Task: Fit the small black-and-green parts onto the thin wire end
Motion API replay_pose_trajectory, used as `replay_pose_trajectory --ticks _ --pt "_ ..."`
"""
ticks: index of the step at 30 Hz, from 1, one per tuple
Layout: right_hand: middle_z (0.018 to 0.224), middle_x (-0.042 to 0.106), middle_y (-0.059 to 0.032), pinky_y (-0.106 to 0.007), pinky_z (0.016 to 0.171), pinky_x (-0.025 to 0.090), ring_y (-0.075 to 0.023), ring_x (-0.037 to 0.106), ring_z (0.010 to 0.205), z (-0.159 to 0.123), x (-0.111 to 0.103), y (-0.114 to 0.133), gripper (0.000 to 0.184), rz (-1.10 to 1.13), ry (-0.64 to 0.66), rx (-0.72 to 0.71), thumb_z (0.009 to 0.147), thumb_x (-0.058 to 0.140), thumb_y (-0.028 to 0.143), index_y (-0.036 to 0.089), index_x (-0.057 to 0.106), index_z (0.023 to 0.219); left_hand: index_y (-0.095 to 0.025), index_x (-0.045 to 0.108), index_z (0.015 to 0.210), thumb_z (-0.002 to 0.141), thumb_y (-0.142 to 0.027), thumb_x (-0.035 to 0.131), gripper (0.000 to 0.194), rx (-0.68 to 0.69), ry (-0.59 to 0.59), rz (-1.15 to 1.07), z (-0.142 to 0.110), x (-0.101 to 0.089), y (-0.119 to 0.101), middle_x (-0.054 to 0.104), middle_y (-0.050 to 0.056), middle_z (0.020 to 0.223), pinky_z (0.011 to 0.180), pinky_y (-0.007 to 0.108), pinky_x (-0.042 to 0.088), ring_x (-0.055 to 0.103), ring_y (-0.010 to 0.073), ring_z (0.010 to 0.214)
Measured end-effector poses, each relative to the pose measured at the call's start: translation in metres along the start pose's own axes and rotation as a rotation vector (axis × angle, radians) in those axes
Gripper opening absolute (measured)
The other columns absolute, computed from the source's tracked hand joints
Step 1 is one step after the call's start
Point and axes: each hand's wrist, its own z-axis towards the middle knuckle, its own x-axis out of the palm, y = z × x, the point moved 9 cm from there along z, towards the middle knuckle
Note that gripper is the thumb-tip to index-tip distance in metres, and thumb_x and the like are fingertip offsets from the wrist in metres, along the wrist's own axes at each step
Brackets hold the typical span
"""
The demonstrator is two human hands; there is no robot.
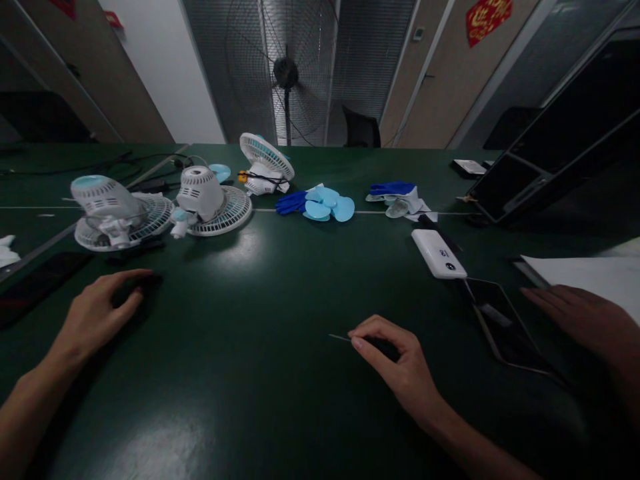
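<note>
the bare right hand (395, 353) pinches a thin, greyish, pin-like rod (339, 337) over the glossy, dark green tabletop (260, 287). the bare left hand (97, 310) is near a white plastic fan (107, 200) with a round grille. a co-worker's hand (583, 313) is beside a black, rectangular phone (505, 327).

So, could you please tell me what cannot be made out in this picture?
Head view: the thin sliver is too small to identify, and the right hand covers one end.
Head view: the palm of the left hand is hidden by the back of that hand.
Head view: the dark flat slab is cut off by the left edge.
Head view: the top of the floor fan is cut off by the upper edge.
</note>
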Motion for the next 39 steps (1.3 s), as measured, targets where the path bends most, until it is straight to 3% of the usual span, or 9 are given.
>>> replay_pose_trajectory --ticks 4,8,13,17,21,27,32,35,39 --pt "0.092 0.077 -0.0029 -0.034 0.077 0.053 -0.0223 0.072 0.088 0.0 0.001 -0.002 0.011 0.006 0.012 0.008 0.096 0.069 0.027 0.025 0.079 0.09 -0.019 0.059 0.143 0.093 -0.042 0.042 0.057 0.059 -0.063 0.034 0.002 -0.003 -0.005 0.063 0.015 0.139 0.097 0.047 0.053 0.061 0.0362 0.124" --pt "0.093 0.076 -0.0022 -0.033 0.078 0.053 -0.0214 0.071 0.088 -0.001 0.001 -0.002 0.011 0.004 0.02 0.013 0.097 0.07 0.028 0.026 0.079 0.091 -0.017 0.067 0.132 0.094 -0.048 0.042 0.055 0.079 -0.079 0.072 0.006 0.002 0.004 0.064 0.014 0.138 0.104 0.046 0.051 0.062 0.035 0.122" --pt "0.093 0.076 -0.0025 -0.034 0.079 0.053 -0.0216 0.071 0.089 -0.001 0.001 -0.003 0.011 -0.005 0.03 0.015 0.097 0.069 0.028 0.025 0.079 0.092 -0.017 0.073 0.119 0.092 -0.052 0.045 0.052 0.048 -0.102 0.078 0.007 0.0 0.012 0.068 0.013 0.131 0.099 0.041 0.053 0.067 0.0323 0.112" --pt "0.095 0.076 -0.0029 -0.035 0.08 0.054 -0.0222 0.072 0.091 -0.001 0.001 -0.003 0.011 -0.011 0.034 0.014 0.097 0.069 0.028 0.026 0.079 0.093 -0.02 0.073 0.12 0.088 -0.051 0.052 0.05 -0.046 -0.105 0.037 0.004 -0.004 0.016 0.072 0.01 0.124 0.091 0.037 0.054 0.07 0.0305 0.104" --pt "0.095 0.077 -0.0031 -0.035 0.079 0.054 -0.0226 0.072 0.091 -0.001 0.003 -0.003 0.012 -0.015 0.041 0.018 0.097 0.069 0.029 0.026 0.079 0.093 -0.02 0.071 0.124 0.088 -0.056 0.055 0.053 -0.197 -0.188 -0.031 -0.002 -0.015 0.024 0.077 0.009 0.105 0.078 0.033 0.055 0.074 0.0276 0.09" --pt "0.093 0.077 -0.0027 -0.034 0.079 0.053 -0.0222 0.073 0.09 -0.001 0.002 -0.002 0.012 -0.021 0.024 0.002 0.096 0.069 0.028 0.025 0.078 0.089 -0.021 0.074 0.116 0.083 -0.059 0.063 0.052 -0.26 -0.246 -0.161 -0.007 -0.02 0.018 0.079 0.006 0.108 0.082 0.031 0.056 0.074 0.0255 0.094" --pt "0.094 0.078 -0.0036 -0.035 0.08 0.055 -0.0229 0.073 0.091 0.0 0.002 0.0 0.012 -0.025 0.031 0.013 0.096 0.068 0.028 0.025 0.079 0.09 -0.025 0.07 0.128 0.086 -0.058 0.062 0.055 -0.23 -0.216 -0.208 -0.008 -0.019 0.007 0.078 0.004 0.117 0.086 0.03 0.054 0.074 0.0251 0.1" --pt "0.093 0.078 -0.0037 -0.035 0.079 0.055 -0.0228 0.074 0.09 0.0 0.002 0.002 0.012 -0.023 0.03 0.011 0.096 0.068 0.027 0.025 0.079 0.09 -0.026 0.066 0.137 0.09 -0.057 0.057 0.057 -0.125 -0.223 -0.16 -0.007 -0.021 -0.006 0.074 0.004 0.126 0.084 0.029 0.053 0.073 0.0245 0.1" --pt "0.094 0.078 -0.004 -0.035 0.08 0.056 -0.0233 0.074 0.091 0.0 0.002 0.002 0.012 -0.028 0.027 0.012 0.096 0.069 0.028 0.024 0.079 0.09 -0.024 0.07 0.131 0.093 -0.056 0.053 0.052 -0.008 -0.228 -0.082 -0.005 -0.02 -0.021 0.072 0.005 0.126 0.082 0.028 0.051 0.072 0.0242 0.1"
